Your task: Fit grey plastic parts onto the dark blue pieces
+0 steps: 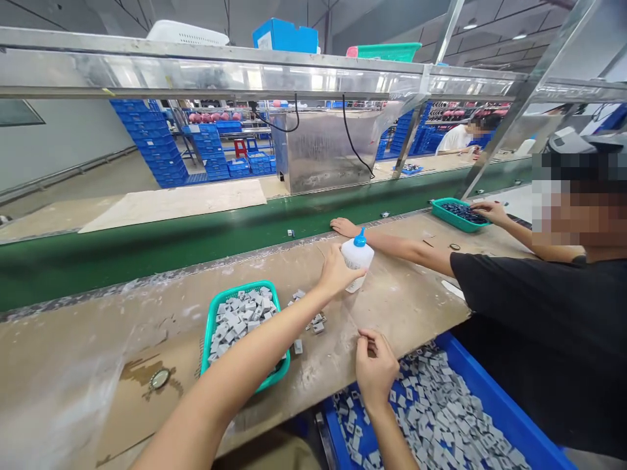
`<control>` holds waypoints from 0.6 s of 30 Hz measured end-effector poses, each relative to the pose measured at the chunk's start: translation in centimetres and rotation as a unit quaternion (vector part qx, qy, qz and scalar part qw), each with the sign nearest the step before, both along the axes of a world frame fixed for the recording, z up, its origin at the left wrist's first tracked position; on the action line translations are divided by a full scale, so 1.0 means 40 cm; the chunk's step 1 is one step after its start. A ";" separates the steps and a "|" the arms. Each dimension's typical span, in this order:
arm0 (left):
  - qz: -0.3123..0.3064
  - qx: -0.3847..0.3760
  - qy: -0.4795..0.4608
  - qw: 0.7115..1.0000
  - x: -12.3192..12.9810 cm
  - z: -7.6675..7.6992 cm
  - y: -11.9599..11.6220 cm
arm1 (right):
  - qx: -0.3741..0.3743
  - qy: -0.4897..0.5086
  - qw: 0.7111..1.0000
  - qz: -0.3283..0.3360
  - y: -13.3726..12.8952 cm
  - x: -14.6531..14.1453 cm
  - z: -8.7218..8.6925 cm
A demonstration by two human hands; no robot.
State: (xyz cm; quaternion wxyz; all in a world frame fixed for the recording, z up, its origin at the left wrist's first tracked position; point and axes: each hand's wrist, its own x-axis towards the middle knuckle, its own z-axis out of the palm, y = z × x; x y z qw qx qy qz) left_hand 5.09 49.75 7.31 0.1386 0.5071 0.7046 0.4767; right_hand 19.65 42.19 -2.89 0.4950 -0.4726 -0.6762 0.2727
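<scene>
My left hand is wrapped round a white bottle with a blue cap, upright over the brown work surface. My right hand is at the table's front edge, thumb and forefinger pressed together; whatever they hold is too small to make out. A green basket full of small grey parts lies beneath and to the left of my left forearm. Several loose grey parts lie between the basket and the bottle. Below the edge, a blue bin holds many similar parts, partly behind my right forearm.
A co-worker sits at the right, one arm stretched across the table behind the bottle, the other hand at a green basket of dark parts. A green conveyor belt runs behind; a metal shelf spans above.
</scene>
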 end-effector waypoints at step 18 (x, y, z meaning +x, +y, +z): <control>0.095 0.184 -0.027 0.978 -0.086 0.175 -0.192 | -0.018 -0.084 0.969 0.230 -0.087 -0.092 0.041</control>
